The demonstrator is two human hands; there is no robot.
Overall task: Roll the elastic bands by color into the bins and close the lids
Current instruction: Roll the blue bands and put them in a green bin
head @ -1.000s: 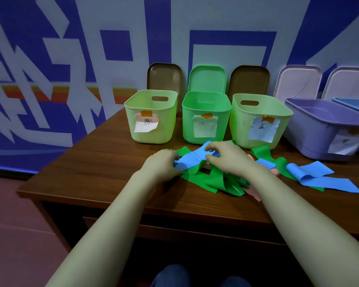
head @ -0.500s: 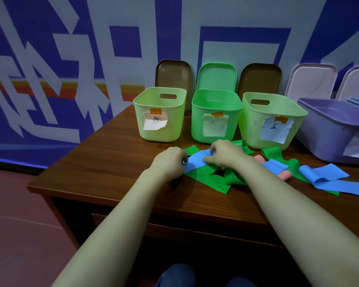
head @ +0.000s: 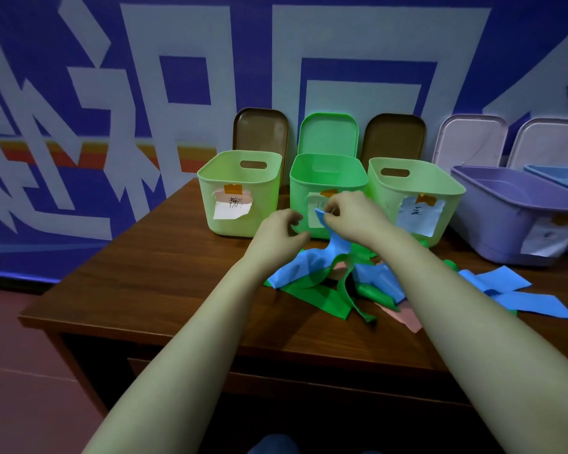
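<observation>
Btm ctr of frame: a bit of blue-clad knee (head: pixel 273 443), both bare forearms reaching up from there over the brown desk (head: pixel 145 273). Mid-frame on the desk, a loose pile of bands: green bands (head: pixel 315 296) lowest and tangled, a pink band (head: pixel 405 316) poking out at the pile's lower right, more blue bands (head: pixel 522 291) flat at frame right. R hand (head: pixel 351 217) is raised above the pile, thumb + fingers (head: pixel 330 216) pinching the top end of one blue band (head: pixel 338 247), which hangs down and left into the pile. L hand (head: pixel 277 232) is just left of it, fingers loosely curled w/ a gap to the thumb, nothing seen in them. Behind the hands, a row of open bins, each w/ a paper label: pale green bin (head: pixel 240 194) left, bright green bin (head: pixel 328 178) ctr and partly hidden by the hands, another pale green bin (head: pixel 413 188) right, then a purple bin (head: pixel 505 217) and a light blue bin (head: pixel 564 180) at the right edge. Lids stand upright behind them against the wall: brown lid (head: pixel 259 131), green lid (head: pixel 328 134), second brown lid (head: pixel 394 136), two pale lids (head: pixel 469 140). Farthest: blue-and-white patterned wall (head: pixel 79 93).
</observation>
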